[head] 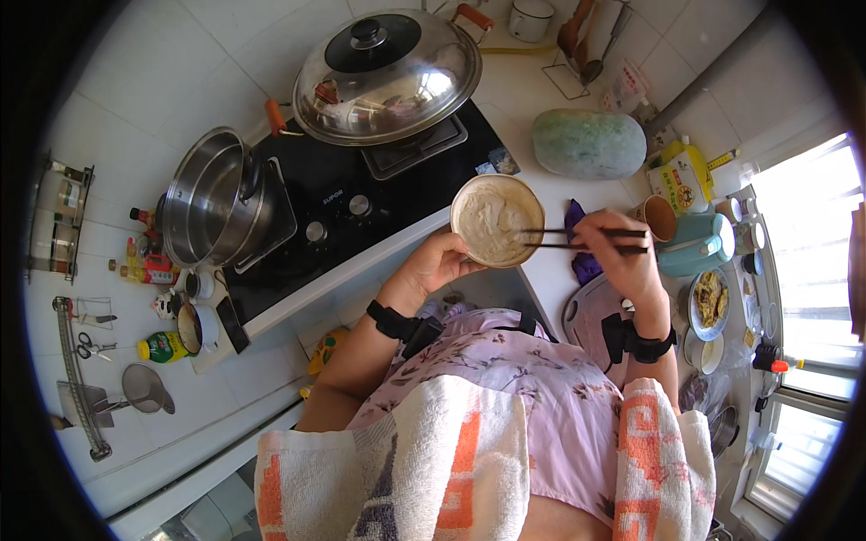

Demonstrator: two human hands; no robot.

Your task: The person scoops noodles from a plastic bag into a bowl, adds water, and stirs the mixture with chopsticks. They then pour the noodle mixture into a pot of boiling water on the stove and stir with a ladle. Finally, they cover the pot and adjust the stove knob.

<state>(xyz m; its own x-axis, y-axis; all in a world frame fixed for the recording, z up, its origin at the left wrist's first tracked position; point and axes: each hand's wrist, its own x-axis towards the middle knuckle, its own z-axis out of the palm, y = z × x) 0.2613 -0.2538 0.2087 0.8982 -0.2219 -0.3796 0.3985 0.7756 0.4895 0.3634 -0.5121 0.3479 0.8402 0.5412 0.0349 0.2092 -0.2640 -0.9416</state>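
Observation:
My left hand [436,260] holds a bowl [539,206] by its near left side, thumb at the rim. Pale, thick batter [497,220] fills part of the bowl and shows folds on its surface. A pair of dark chopsticks [561,240] is gripped in my right hand [619,253], their tips in the batter. The bowl is held up in front of the counter edge, beside the gas stove [338,196]. Purple vegetables [583,267], possibly eggplant, lie on the counter, partly behind my right hand.
A lidded wok [392,81] stands on the far burner and a steel pot [210,203] on the left one. A winter melon [588,143], a light-blue pitcher [690,243], a plate of browned food [709,304] and a cutting board [585,318] occupy the right counter.

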